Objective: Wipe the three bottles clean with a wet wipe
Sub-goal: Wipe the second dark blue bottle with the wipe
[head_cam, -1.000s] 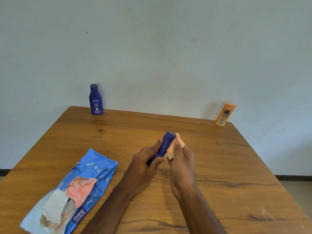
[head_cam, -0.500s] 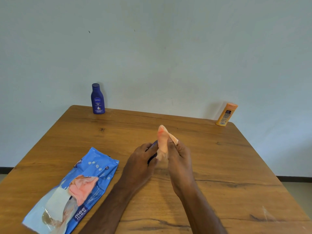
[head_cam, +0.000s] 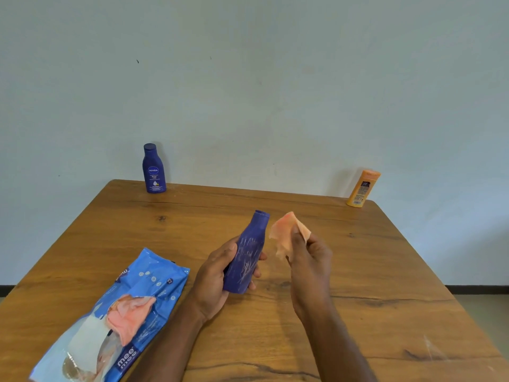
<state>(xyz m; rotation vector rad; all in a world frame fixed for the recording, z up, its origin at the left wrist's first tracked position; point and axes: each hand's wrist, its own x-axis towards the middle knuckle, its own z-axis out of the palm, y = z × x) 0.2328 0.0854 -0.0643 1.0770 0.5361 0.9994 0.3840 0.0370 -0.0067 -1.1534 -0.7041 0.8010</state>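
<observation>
My left hand [head_cam: 217, 274] grips a dark blue bottle [head_cam: 246, 255] above the middle of the table, its cap end tilted away from me and whitish smears showing on its side. Just to its right, my right hand [head_cam: 309, 260] pinches a crumpled pink wet wipe [head_cam: 286, 232], held apart from the bottle. A second dark blue bottle [head_cam: 153, 169] stands upright at the table's far left edge. An orange bottle [head_cam: 363, 188] leans against the wall at the far right corner.
A blue wet wipe pack [head_cam: 118, 318] lies open on the wooden table [head_cam: 385, 285] at the near left, with a pink wipe [head_cam: 129, 312] poking out of it. A pale wall runs behind the table.
My right hand has pulled the wipe off the bottle and moved to the right. The bottle in my left hand is now uncovered and shows its side.
</observation>
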